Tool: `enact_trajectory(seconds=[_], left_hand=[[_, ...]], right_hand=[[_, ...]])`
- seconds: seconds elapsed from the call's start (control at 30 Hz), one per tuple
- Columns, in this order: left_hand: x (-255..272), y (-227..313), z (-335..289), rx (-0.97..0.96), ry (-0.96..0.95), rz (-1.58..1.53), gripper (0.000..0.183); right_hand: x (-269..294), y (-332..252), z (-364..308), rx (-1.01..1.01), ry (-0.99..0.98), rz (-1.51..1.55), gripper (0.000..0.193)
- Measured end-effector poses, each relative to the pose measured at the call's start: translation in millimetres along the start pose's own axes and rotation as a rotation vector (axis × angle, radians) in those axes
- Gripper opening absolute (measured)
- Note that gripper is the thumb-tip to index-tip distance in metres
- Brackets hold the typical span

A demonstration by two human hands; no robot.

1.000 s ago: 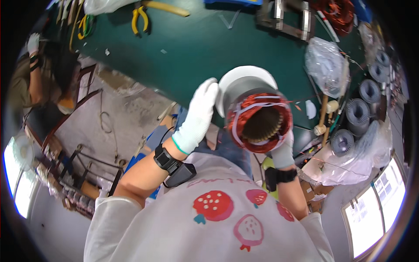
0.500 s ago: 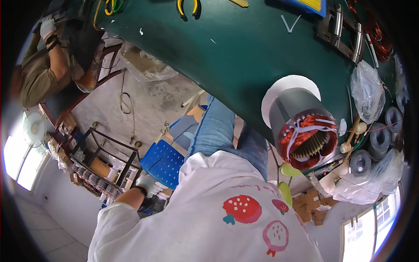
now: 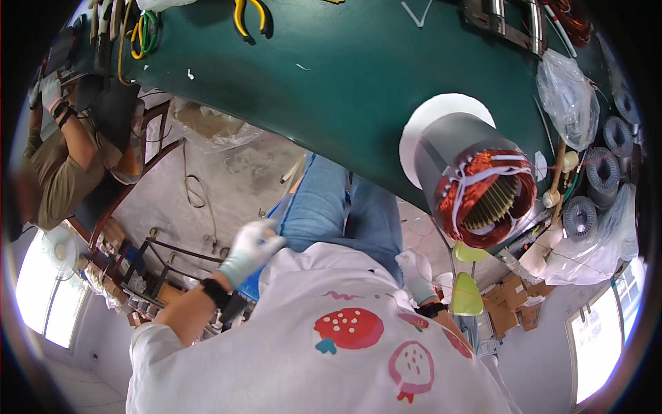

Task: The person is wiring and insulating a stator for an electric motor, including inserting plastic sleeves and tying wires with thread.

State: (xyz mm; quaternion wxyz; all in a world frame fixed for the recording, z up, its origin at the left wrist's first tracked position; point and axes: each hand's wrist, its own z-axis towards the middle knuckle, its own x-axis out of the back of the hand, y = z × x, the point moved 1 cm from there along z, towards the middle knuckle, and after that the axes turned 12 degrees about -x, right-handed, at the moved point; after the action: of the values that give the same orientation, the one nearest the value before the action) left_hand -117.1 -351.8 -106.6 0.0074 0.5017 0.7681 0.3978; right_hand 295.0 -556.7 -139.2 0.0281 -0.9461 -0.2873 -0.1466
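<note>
Left of the stator (image 3: pixel 447 148), my left hand (image 3: pixel 252 250) and right hand (image 3: pixel 415 273) curl; grasping anything, I can't tell. Best spare its windings (image 3: pixel 481 162) knocks.

The left grip (image 3: pixel 252 252) is blurred; the top edge crops the yellow pliers (image 3: pixel 239 19).

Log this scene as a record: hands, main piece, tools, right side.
Left hand: white-gloved, blurred, near blue denim trousers
Right hand: white-gloved, near white printed shirt
Main piece: grey cylinder with red copper windings, on dark green tabletop, untouched
Tools: yellow-and-black pliers, partly out of view
Right side: crumpled clear plastic bag, grey ridged rings
</note>
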Motion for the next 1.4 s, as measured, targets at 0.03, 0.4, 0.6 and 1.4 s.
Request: enact_trajectory(seconds=[0.03, 0.4, 0.6, 1.4], left_hand=[[-21, 30, 8, -0.172, 0.031, 0.205, 0.036], [-26, -51, -9, 0.565, -0.487, -0.626, 0.025], [-166, -216, 177, -0.461, -0.2, 0.876, 0.054], [-13, -177, 412, -0.913, -0.153, 0.84, 0.044]], right_hand=[[-4, 16, -5, 0.255, -0.055, -0.049, 0.021], [52, 10, -40, 1.035, -0.067, -0.32, 0.023], [203, -25, 98, 0.75, 0.497, -0.309, 0.023], [-59, -27, 98, 0.32, -0.159, 0.651, 0.026]])
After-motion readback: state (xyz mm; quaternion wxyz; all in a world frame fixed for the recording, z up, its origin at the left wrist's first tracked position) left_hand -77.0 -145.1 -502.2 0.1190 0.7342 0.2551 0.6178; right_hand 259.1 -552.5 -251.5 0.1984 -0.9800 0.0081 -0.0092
